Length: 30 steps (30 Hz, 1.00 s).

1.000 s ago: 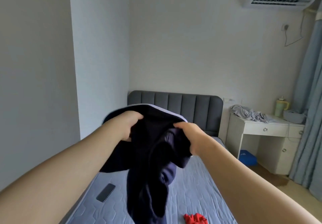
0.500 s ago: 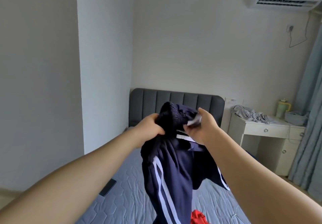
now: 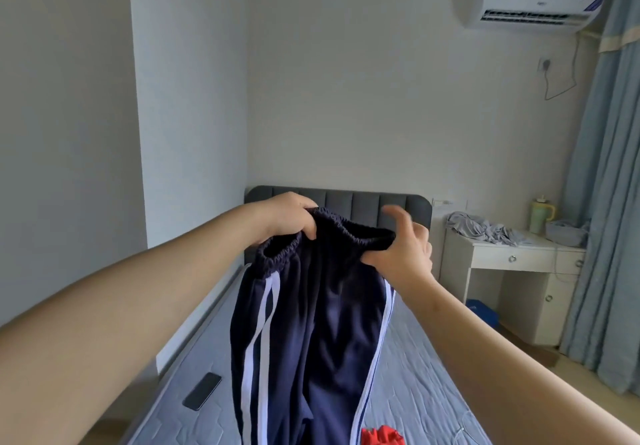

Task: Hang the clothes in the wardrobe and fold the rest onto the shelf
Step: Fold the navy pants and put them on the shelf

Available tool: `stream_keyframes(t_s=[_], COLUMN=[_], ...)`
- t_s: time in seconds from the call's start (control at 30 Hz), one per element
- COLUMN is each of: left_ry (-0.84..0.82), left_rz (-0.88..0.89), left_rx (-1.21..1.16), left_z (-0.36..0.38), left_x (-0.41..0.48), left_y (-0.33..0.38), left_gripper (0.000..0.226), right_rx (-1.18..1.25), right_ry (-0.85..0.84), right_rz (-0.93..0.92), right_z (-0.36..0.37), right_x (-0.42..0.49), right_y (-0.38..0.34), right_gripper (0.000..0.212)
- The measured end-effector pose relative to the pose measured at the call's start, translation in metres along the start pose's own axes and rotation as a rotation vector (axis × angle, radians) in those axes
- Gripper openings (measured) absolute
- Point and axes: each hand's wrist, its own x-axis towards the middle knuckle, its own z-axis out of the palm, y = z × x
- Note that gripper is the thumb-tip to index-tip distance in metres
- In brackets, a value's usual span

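Note:
Navy track pants (image 3: 311, 334) with white side stripes hang in front of me over the bed. My left hand (image 3: 287, 218) grips the elastic waistband at its left side. My right hand (image 3: 403, 247) holds the waistband's right side with the thumb hooked under the cloth while its fingers are spread and blurred above. The legs drop out of view at the bottom edge. A red garment (image 3: 381, 437) lies on the mattress below the pants.
The grey quilted bed (image 3: 415, 385) with a dark headboard (image 3: 363, 202) fills the middle. A black phone (image 3: 202, 391) lies at its left edge. A white desk (image 3: 519, 261) on the right carries a crumpled grey garment (image 3: 481, 228), a cup and a bowl. Blue curtains (image 3: 609, 202) hang far right.
The bunched pants have been opened out: my hands moved apart along the waistband, and the legs now hang straight with the stripes showing. My right fingers have lifted off the cloth.

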Motion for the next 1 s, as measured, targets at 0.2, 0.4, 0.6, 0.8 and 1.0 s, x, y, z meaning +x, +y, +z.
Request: stream_keyframes(t_s=[0.2,0.4,0.6,0.8,1.0], left_ry=[0.000,-0.140,-0.255,-0.264,-0.134], left_rz=[0.045,-0.133,-0.335,-0.377,-0.302], left_rx=[0.356,0.744,0.497,0.451,0.576], left_z=[-0.023,-0.045,-0.075,-0.088,-0.085], left_x=[-0.003,-0.016,-0.028,-0.035,-0.029], left_y=[-0.014,-0.027,-0.036,-0.034,-0.036], left_gripper=[0.021,0.031,0.025,0.039,0.035], right_rx=[0.146,0.314,0.666,0.542,0.327], right_ry=[-0.288,-0.204,-0.597,-0.749,-0.438], right_rz=[-0.119,-0.071,0.117,0.143,0.078], right_z=[-0.001,-0.010,-0.029,-0.031,-0.028], right_x=[0.002,0.014,0.019,0.022,0.025], right_y=[-0.005,-0.020,-0.028,-0.029,-0.029], right_gripper=[0.027,0.024,0.023,0.017,0.014])
